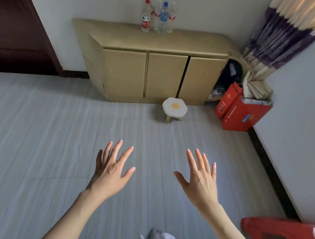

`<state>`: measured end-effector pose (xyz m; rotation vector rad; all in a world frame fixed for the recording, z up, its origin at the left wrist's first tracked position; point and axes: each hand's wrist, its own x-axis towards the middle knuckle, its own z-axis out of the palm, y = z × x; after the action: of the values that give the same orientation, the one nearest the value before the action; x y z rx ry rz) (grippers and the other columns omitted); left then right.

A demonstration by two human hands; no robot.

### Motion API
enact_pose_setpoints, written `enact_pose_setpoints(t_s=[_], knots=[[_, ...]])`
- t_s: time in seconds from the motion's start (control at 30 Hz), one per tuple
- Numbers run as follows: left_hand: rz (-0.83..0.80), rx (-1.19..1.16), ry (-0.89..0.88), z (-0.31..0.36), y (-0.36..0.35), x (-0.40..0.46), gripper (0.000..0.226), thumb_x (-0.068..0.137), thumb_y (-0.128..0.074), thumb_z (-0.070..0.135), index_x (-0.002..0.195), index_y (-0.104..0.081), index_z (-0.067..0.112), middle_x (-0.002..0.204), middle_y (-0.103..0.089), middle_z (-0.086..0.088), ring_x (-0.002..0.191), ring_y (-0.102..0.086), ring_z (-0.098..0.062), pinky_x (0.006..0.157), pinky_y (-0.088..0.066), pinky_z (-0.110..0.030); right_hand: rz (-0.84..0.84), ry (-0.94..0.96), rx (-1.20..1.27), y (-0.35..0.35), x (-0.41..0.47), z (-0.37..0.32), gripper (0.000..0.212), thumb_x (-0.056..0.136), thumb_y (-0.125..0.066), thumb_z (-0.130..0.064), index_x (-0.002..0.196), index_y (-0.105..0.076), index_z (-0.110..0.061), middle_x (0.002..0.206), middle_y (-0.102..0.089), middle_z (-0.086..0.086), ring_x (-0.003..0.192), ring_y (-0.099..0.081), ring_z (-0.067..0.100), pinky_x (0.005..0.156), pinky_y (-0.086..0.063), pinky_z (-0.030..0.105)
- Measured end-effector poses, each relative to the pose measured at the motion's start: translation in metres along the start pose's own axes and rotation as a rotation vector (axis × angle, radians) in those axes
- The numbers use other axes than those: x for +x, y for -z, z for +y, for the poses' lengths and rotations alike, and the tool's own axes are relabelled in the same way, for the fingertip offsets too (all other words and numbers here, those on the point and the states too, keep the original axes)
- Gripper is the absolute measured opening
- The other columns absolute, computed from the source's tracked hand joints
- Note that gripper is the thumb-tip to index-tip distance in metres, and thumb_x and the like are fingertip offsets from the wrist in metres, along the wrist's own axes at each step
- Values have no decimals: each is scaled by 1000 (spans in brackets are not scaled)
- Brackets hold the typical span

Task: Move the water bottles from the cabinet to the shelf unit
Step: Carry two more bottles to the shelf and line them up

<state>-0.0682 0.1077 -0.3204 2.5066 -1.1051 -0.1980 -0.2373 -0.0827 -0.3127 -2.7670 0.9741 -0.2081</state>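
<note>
Four bottles [158,17] stand bunched on the cabinet [153,39] top, upper centre of the frame, touching or nearly so. The left hand [110,171] and right hand [200,183] hover low in the frame, fingers spread, holding nothing, well apart from the bottles. Grabbing one bottle from so tight a cluster could topple its neighbours. The stool [174,107] before the cabinet could trip the approach. No shelf unit is in view.

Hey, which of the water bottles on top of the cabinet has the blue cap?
The bottle with the blue cap is second from the right and has a blue label. The leftmost bottle has a red cap and red label; the other two have red-marked labels.
</note>
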Motion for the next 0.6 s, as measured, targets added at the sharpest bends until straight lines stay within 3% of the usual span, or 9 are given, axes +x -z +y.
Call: enact_pose_setpoints(t_s=[0.23,0.6], knots=[[1,4,54,0,-10,156,76,74,-14,63,141,-25,28,154,-11,-7,142,0,-28,112,-3,-50,-26,86,4,-9,176,27,74,84,-50,-55,144,-24,-20,151,-27,12,141,-21,32,113,-9,53],[116,0,191,-21,16,368,70,78,-24,59,137,-36,24,150,-23,-12,139,-14,-36,109,-15,-57,-33,233,28,-12,415,25,73,86,-47,-55,146,-20,-22,154,-21,8,143,-15,29,114,-4,50]])
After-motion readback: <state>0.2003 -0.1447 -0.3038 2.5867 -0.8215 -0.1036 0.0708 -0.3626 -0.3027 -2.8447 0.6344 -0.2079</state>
